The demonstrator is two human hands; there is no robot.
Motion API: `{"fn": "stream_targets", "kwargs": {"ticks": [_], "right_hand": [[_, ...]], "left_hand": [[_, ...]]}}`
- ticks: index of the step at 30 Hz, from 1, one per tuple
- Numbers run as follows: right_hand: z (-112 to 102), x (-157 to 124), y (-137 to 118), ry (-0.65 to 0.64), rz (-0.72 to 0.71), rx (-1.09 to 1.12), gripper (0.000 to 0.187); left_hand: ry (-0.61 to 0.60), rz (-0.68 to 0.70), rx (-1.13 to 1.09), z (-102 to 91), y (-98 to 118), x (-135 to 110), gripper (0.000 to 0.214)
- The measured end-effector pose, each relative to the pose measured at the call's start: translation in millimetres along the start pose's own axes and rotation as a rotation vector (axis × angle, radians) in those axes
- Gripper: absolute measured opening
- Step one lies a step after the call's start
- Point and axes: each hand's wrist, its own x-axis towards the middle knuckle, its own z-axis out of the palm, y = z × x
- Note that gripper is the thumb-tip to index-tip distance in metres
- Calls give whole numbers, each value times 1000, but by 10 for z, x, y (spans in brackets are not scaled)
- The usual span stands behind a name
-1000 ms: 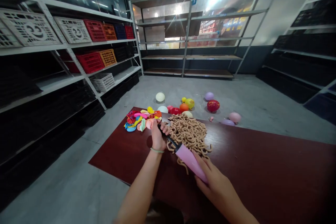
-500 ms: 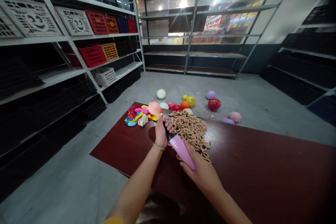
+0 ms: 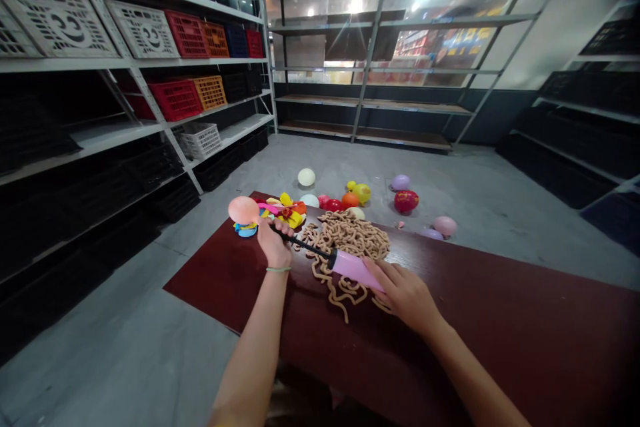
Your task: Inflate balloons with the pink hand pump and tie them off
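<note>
A pink balloon pump with a black rod drawn out stretches between my hands above the table. My right hand is wrapped round its pink barrel. My left hand is closed round the pump's black far end, where a partly inflated peach balloon sticks out to the left. Whether the fingers also pinch the balloon's neck I cannot tell. Behind my left hand lies a heap of limp coloured balloons. Under and beyond the pump spreads a pile of tan rope-like strands.
The dark red table has its far edge just past the piles. Several inflated balloons lie on the grey floor beyond, among them a red one and a white one. Shelves with crates stand left; a metal rack stands behind.
My left hand has moved left with the peach balloon, and my right hand slightly right. The pump has been pulled out, so its black rod now shows.
</note>
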Motion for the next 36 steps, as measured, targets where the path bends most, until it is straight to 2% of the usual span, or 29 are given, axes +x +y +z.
{"fn": "stream_targets", "kwargs": {"ticks": [3,6,9,13,16,20,27,30,33,36], "right_hand": [[22,-105,89,52,22,-2,45],[25,-153,47,64,66,60,49],[31,-159,-42,68,97,100,54],[57,-118,-204,97,146,112,56],[56,-46,-344,79,190,143,59],[9,25,-383,56,151,177,61],[-112,-115,-21,135,-4,175,53],[-134,-136,-4,149,-14,147,51],[-116,-107,-85,152,11,107,50],[-80,-74,-175,128,48,110,50]], "left_hand": [[73,113,-24,-18,45,47,28],[78,92,-51,12,-3,35,26],[48,36,-24,80,-173,-81,24],[-54,-28,19,159,-504,-319,26],[-115,-69,65,174,-625,-421,30],[-133,-50,60,168,-516,-387,30],[-4,78,24,91,-99,-90,29],[37,98,-16,22,-3,20,30],[57,87,-20,19,-63,7,29],[11,34,5,101,-278,-156,29]]}}
